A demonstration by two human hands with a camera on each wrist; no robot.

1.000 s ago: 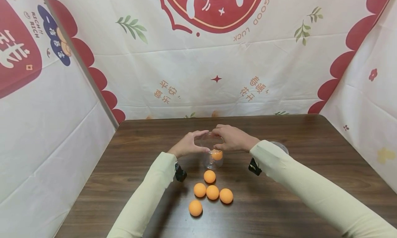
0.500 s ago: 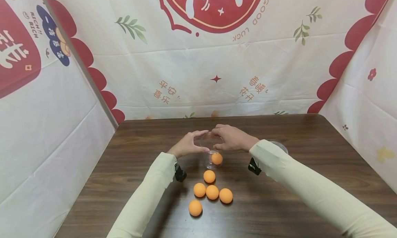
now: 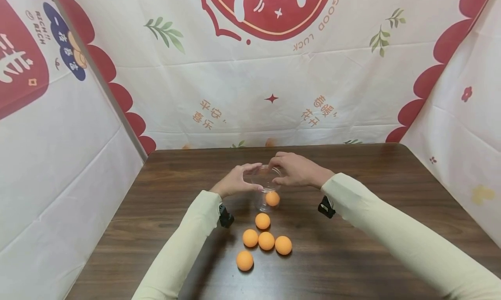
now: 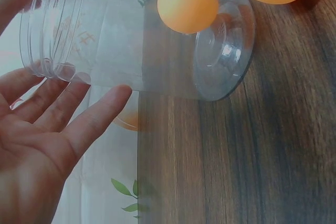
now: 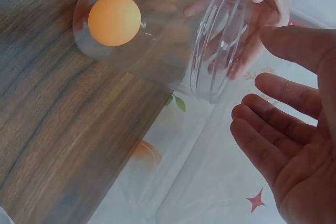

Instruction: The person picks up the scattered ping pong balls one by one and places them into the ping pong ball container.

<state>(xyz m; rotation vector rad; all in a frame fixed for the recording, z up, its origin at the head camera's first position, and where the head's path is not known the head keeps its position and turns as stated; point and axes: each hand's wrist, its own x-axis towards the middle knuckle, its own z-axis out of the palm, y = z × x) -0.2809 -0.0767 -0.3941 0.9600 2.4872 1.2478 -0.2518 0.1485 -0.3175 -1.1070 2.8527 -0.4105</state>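
A clear plastic jar (image 3: 263,200) stands upright on the table with its mouth uncovered. One orange ping-pong ball (image 5: 114,20) is inside it, near the bottom. My left hand (image 3: 236,181) holds the jar by its ridged neck, the thumb on the near side and the fingers round the far side. At the right of the mouth is my right hand (image 3: 299,169), its fingers loosely bent and apart from the rim in the right wrist view. No ball shows between those fingers. In front of the jar lies a loose ping-pong ball (image 3: 262,221).
Several more orange balls (image 3: 266,241) lie nearer the front of the brown wooden table (image 3: 352,256). Printed white cloth (image 3: 250,82) hangs behind the table and at both sides. A black wrist camera (image 3: 225,216) sits below the left cuff.
The ball inside the jar has dropped from mid-height to near the bottom. My right hand has moved slightly right, off the rim. My left hand keeps its hold.
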